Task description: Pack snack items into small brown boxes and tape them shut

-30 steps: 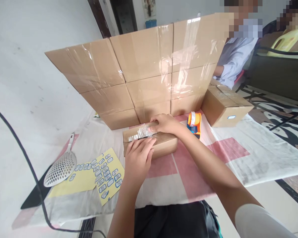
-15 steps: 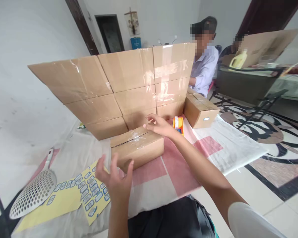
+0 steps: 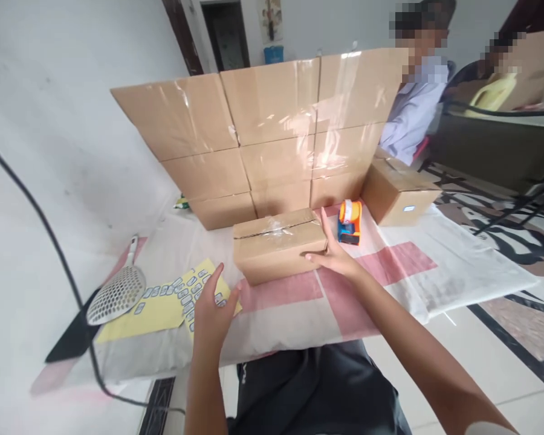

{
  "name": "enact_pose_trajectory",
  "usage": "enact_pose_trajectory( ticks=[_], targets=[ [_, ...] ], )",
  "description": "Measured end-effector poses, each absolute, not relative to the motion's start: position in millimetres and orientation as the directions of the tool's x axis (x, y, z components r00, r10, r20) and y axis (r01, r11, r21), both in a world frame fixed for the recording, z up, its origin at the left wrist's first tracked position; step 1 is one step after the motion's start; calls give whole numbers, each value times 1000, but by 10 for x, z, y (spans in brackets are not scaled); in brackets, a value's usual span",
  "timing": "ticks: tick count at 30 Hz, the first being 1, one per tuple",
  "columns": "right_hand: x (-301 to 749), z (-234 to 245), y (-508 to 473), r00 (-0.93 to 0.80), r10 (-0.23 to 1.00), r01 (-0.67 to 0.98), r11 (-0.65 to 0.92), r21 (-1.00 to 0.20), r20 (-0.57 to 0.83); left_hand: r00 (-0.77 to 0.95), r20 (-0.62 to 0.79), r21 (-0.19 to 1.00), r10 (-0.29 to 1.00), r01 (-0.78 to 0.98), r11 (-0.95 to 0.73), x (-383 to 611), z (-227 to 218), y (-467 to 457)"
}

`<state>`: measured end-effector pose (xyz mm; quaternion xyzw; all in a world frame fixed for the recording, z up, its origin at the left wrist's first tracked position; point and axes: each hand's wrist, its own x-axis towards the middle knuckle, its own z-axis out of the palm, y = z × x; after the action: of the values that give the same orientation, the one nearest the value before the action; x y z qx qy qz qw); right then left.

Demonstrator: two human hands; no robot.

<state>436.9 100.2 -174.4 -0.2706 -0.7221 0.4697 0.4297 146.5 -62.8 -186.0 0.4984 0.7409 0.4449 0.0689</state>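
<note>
A small cardboard box (image 3: 278,257) with clear tape over its top seam lies on the cloth-covered table. Against the box's right end rests my right hand (image 3: 338,254), its fingers stretched upward and the thumb touching the front face. My left hand (image 3: 215,308) hovers apart from the box, to its lower left, thumb and fingers spread with nothing in them. Beneath and beside that hand are yellow sheets (image 3: 163,311) bearing several small blue-edged labels. An orange and blue tape dispenser (image 3: 350,223) stands just right of my right hand.
A tall wall of taped cardboard boxes (image 3: 276,163) rises behind. Another box (image 3: 401,190) with a small label sits at the right. At left lies a white perforated skimmer (image 3: 118,293); a black cable (image 3: 49,229) hangs near it. A person (image 3: 412,121) is beyond the boxes.
My right hand has moved from the box's top to its right end. The left hand has drawn away from the box's left side. The whole view has shifted.
</note>
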Motion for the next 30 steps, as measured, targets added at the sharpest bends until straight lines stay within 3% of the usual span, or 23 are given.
enact_pose_trajectory(
  ticks=[3,7,12,17,23,26,28,30],
  targets=[
    [4385,-1815,1028,-485,791,35,444,-895,373,-562,318,573,764,755,317,1133,-1971,-829],
    [4378,-1865,1039,-483,762,97,537,-838,432,-645,91,327,759,739,589,944,-2099,-993],
    [4367,-1830,1093,-412,635,176,759,-627,654,-704,30,280,710,687,670,1021,-2044,-954],
    [4393,-1786,1120,-305,526,260,848,-462,794,-708,-6,431,706,635,641,1009,-1969,-882],
    [4390,-1755,1116,-184,456,348,859,-376,871,-830,-39,690,557,380,615,880,-2004,-1013],
    [4344,-1646,914,-88,326,400,877,-266,941,-830,-56,838,555,263,478,855,-2023,-1166],
    [4232,-1556,641,-84,253,348,914,-210,964,-843,-54,938,535,141,316,880,-2000,-1264],
    [4023,-1503,294,-145,320,191,938,-290,936,-868,-31,979,495,75,191,935,-1935,-1341]
  ],
)
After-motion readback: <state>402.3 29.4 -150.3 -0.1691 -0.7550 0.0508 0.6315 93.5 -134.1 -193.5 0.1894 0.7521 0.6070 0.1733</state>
